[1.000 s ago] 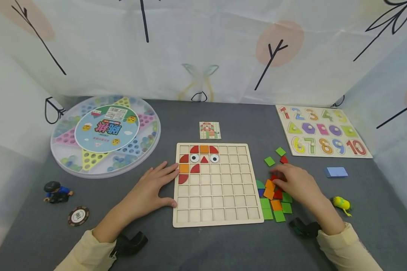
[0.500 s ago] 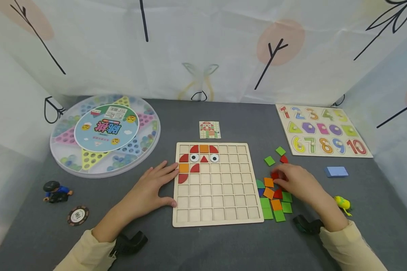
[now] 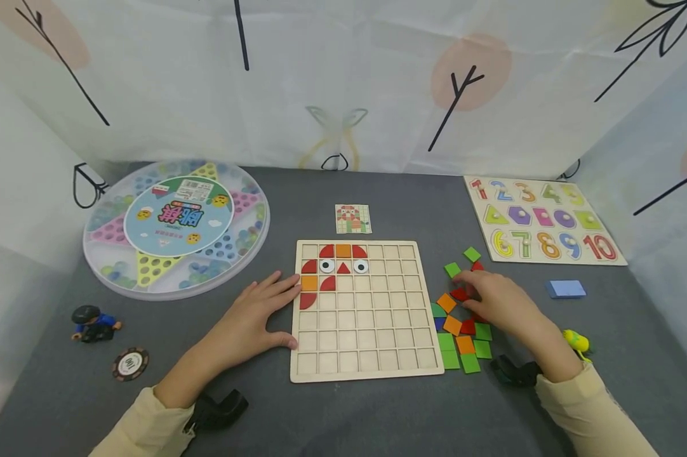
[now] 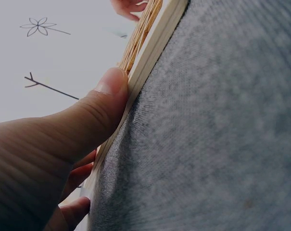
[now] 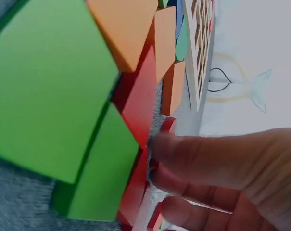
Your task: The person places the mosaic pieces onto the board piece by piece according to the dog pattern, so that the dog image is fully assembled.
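A square wooden grid board [image 3: 372,330] lies flat, with red, orange and eye-patterned tiles in its upper left cells. My left hand [image 3: 258,317] is spread along its left edge; in the left wrist view the thumb [image 4: 111,91] presses against the board's side [image 4: 150,53]. To the right of the board my right hand [image 3: 503,301] reaches among loose coloured tiles, thumb and forefinger apart around a red tile [image 3: 460,294]. Seen from the right wrist, the thumb tip [image 5: 164,149] is right at this red tile [image 5: 169,125]. Green tiles [image 3: 449,360] and an orange tile [image 3: 446,303] lie nearby.
A small picture card [image 3: 352,219] lies behind the board. A round marble game box [image 3: 178,222] stands back left, a number puzzle board [image 3: 543,219] back right. A toy figure [image 3: 94,324], a poker chip [image 3: 131,364], a blue block [image 3: 566,289] and a yellow-green toy [image 3: 576,341] flank the hands.
My right hand has shifted slightly among the tiles and its forefinger has spread from the thumb. One orange tile has slid left and turned. The left hand stays on the board's edge.
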The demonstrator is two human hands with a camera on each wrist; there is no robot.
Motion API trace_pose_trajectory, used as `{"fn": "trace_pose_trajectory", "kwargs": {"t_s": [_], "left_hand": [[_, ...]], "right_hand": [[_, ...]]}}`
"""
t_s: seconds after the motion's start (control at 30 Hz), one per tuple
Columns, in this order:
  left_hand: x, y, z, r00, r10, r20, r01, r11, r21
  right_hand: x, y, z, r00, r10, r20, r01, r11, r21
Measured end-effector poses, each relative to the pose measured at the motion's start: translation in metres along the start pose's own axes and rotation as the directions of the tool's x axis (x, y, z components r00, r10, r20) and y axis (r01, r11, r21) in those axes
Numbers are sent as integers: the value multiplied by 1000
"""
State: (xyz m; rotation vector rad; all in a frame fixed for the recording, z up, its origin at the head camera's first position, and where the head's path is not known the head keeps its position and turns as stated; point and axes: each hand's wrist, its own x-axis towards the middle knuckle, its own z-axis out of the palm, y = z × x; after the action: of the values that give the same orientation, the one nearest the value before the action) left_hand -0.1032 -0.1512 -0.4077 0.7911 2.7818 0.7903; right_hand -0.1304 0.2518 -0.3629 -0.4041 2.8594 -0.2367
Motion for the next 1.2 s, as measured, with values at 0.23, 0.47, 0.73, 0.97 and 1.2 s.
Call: {"fn": "trace_pose_trajectory", "kwargs": {"t_s": [0.23, 0.47, 0.73, 0.97, 1.2], "left_hand": [[2, 1, -1, 1000, 4, 0, -4, 1000, 5], [1, 0, -1, 1000, 0, -2, 0, 1000, 1], [-1, -3, 2, 1000, -2, -3, 2, 1000, -9], [-1, -3, 4, 1000, 1, -15, -1, 1000, -5], [0, -3, 3, 1000, 4, -22, -4, 1000, 7]], "right_hand": [[1, -1, -2, 1000, -10, -23, 10, 1000, -5], [8, -52, -5, 977, -136, -163, 132, 991, -33], [43, -149, 12, 921, -383, -74, 362, 910, -204], [58, -178, 22, 925, -379, 28, 370, 881, -294], [59, -180, 24, 923, -384, -6, 365, 882, -299]]}}
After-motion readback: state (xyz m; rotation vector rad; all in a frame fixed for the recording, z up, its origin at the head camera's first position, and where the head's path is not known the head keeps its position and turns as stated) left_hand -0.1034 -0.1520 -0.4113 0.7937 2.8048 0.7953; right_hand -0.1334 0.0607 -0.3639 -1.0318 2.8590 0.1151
